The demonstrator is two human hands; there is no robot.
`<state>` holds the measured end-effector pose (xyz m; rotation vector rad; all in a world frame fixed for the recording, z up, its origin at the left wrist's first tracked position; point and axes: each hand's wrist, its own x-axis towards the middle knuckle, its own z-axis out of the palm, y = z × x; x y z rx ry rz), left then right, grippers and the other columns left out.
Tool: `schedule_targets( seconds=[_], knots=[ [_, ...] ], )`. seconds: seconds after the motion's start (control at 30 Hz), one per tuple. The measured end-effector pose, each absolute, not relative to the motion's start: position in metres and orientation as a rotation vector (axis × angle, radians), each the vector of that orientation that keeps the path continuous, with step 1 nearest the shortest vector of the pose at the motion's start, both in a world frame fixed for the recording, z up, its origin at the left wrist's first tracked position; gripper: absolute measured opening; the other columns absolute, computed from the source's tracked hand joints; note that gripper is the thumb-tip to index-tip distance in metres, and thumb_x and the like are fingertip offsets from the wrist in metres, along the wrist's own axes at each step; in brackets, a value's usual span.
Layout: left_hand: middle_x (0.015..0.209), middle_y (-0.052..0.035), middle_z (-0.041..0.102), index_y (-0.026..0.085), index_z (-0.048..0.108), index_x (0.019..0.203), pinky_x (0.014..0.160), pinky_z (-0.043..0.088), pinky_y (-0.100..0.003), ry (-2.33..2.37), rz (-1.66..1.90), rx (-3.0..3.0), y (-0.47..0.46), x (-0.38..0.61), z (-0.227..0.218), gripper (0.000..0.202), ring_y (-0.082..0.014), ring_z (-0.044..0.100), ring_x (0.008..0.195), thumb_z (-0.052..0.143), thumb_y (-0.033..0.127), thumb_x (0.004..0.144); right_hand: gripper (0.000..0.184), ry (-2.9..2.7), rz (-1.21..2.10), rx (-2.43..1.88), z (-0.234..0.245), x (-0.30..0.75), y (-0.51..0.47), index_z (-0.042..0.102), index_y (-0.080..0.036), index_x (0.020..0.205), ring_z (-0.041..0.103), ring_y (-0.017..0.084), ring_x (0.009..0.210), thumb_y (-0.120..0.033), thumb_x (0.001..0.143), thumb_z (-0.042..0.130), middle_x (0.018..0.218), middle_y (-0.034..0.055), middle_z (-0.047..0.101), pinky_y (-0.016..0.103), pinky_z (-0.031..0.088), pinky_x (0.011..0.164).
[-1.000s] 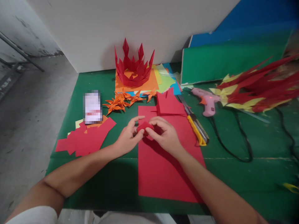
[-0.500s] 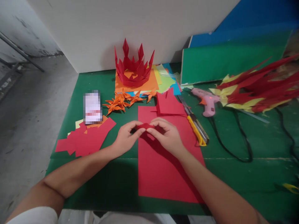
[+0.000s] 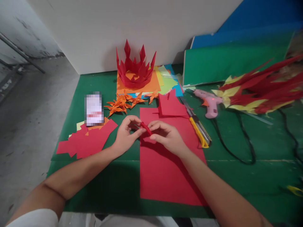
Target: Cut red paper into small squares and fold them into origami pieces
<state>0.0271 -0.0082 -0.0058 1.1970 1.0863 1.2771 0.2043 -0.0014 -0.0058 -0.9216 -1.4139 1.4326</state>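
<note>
A small folded piece of red paper (image 3: 146,128) is pinched between my two hands, tilted down to the right. My left hand (image 3: 128,132) grips its upper left end with thumb and fingers. At its lower right end, my right hand (image 3: 167,136) closes on it the same way; parts of the piece are hidden by the fingers. Both hands hover over a large red paper sheet (image 3: 170,179) lying on the green table. Beyond them, a stack of smaller red paper pieces (image 3: 172,105) rests on the sheet's far edge.
A red paper crown (image 3: 135,75) stands at the back on coloured sheets, behind orange folded paper flowers (image 3: 119,105). Red scraps (image 3: 87,142) and a blurred-out rectangle (image 3: 94,108) lie left. To the right are a yellow utility knife (image 3: 199,130), a pink glue gun (image 3: 209,101) and its black cord (image 3: 223,148).
The folded red piece has turned from lying level between my thumbs to slanting down to the right. My thumbs have moved apart, with the right hand slightly lower.
</note>
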Motion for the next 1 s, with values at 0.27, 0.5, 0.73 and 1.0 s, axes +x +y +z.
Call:
schedule_targets(
  seconds=[0.27, 0.5, 0.73, 1.0],
  knots=[
    [0.093, -0.0003, 0.054, 0.019, 0.056, 0.084, 0.07, 0.051, -0.023, 1.076, 1.274, 1.192, -0.0085, 0.027, -0.0068, 0.024, -0.0084, 0.056, 0.074, 0.075, 0.018, 0.069, 0.025, -1.323, 1.554, -0.885, -0.0051, 0.2029, -0.0026, 0.065, -0.023, 0.075, 0.062, 0.015, 0.079, -0.033, 0.065, 0.085, 0.087, 0.0015, 0.063, 0.03, 0.053, 0.071],
    [0.082, 0.0008, 0.054, 0.018, 0.053, 0.075, 0.068, 0.047, -0.023, 1.097, 1.278, 1.262, -0.0083, 0.027, -0.0056, 0.02, -0.0095, 0.054, 0.072, 0.072, 0.018, 0.07, 0.03, -1.326, 1.57, -0.912, -0.0046, 0.2017, -0.0028, 0.062, -0.021, 0.074, 0.06, 0.014, 0.077, -0.035, 0.063, 0.086, 0.089, 0.002, 0.061, 0.029, 0.053, 0.066],
    [0.076, 0.0018, 0.055, 0.019, 0.053, 0.08, 0.064, 0.045, -0.021, 1.087, 1.144, 1.413, -0.0115, 0.0269, -0.0037, 0.011, -0.0086, 0.052, 0.065, 0.063, 0.019, 0.075, 0.032, -1.353, 1.557, -0.918, -0.0036, 0.1991, -0.0038, 0.059, -0.021, 0.075, 0.055, 0.012, 0.066, -0.038, 0.065, 0.085, 0.081, -0.0005, 0.058, 0.028, 0.049, 0.062],
    [0.078, 0.0013, 0.052, 0.019, 0.051, 0.08, 0.064, 0.045, -0.022, 0.992, 1.033, 1.454, -0.0132, 0.0261, -0.003, 0.014, -0.0092, 0.053, 0.068, 0.062, 0.013, 0.073, 0.035, -1.495, 1.599, -0.943, -0.0021, 0.198, -0.0083, 0.052, -0.021, 0.074, 0.049, 0.011, 0.064, -0.042, 0.071, 0.08, 0.069, -0.0045, 0.05, 0.026, 0.043, 0.06]
  ],
)
